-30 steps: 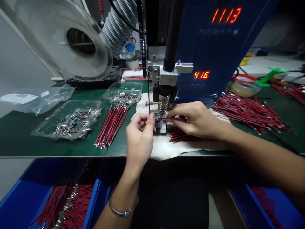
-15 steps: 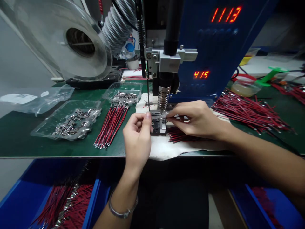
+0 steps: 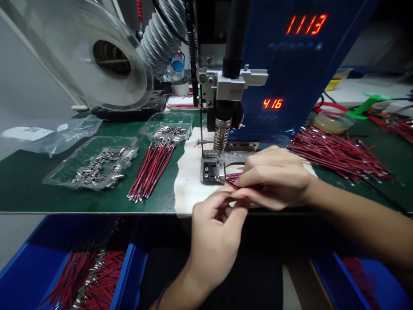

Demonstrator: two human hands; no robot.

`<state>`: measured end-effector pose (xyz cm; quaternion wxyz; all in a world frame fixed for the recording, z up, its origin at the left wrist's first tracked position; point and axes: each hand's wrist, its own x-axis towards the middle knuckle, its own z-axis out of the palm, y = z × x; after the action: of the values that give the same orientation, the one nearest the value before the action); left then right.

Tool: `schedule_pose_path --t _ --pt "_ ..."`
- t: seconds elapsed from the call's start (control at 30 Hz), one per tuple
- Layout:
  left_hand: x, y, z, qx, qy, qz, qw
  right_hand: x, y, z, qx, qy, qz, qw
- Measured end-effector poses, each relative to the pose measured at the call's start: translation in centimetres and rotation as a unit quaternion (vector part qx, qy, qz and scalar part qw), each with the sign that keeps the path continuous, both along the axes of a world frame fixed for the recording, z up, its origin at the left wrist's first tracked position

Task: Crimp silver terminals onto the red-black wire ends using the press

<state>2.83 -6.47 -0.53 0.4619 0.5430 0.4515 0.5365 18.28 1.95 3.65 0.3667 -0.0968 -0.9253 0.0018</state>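
Close work at the blue machine (image 3: 274, 56), hands together

Green counter (image 3: 26, 185) spans mid-frame, edge to edge. Machine fills upper centre-right, red digits reading 1113 and 416. Big clear reel (image 3: 67, 60), upper left. Blue bin (image 3: 124, 275), lower left, with loose red wires (image 3: 105, 275) inside. White sheet (image 3: 185, 185) on the counter, centre. Heap of red-and-black wires (image 3: 338, 150), right side. My right hand (image 3: 277, 176), right of centre: fingers closed in a pinch on a wire. My left hand (image 3: 216, 237), lower centre: thumb and fingers curled in, tips touching the right fingers; contact spot hidden, can't tell if they grip anything. Front tray (image 3: 64, 172), clear, left, holds small metal pieces; rear tray (image 3: 146, 128), smaller, same contents. Neat wire bundle (image 3: 151, 170) just in front of the rear one. Dark fixture (image 3: 208, 172), centre, spring-wrapped tip (image 3: 222, 135) above it. Pinched wire (image 3: 232, 185): red and black, short stretch showing just right of the fixture, remainder covered by my fingers.
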Motion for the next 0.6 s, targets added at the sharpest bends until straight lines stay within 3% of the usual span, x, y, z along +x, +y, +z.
schedule_pose_path --t 0.17,0.3,0.4,0.47,0.53,0.6 --pt "-3.1 0.7 1.2 0.055 0.029 0.096 0.993 1.1 1.7 0.6 -0.063 -0.048 -0.043 0.996" --pt "-7.6 3.1 2.5 0.11 0.193 0.216 0.951 2.1 3.4 0.6 -0.072 -0.203 -0.136 0.967" --pt "-10.4 5.2 3.6 0.135 0.362 0.285 0.877 2.7 3.9 0.9 -0.085 -0.272 -0.21 0.935" --pt "-11.5 6.4 4.2 0.13 0.479 0.318 0.808 3.1 4.0 1.2 -0.102 -0.301 -0.237 0.918" --pt "-12.0 7.4 4.7 0.095 0.571 0.333 0.744 3.3 4.0 1.6 -0.123 -0.324 -0.247 0.905" --pt "-12.3 8.2 4.9 0.04 0.631 0.322 0.704 3.3 3.9 1.8 -0.137 -0.336 -0.25 0.898"
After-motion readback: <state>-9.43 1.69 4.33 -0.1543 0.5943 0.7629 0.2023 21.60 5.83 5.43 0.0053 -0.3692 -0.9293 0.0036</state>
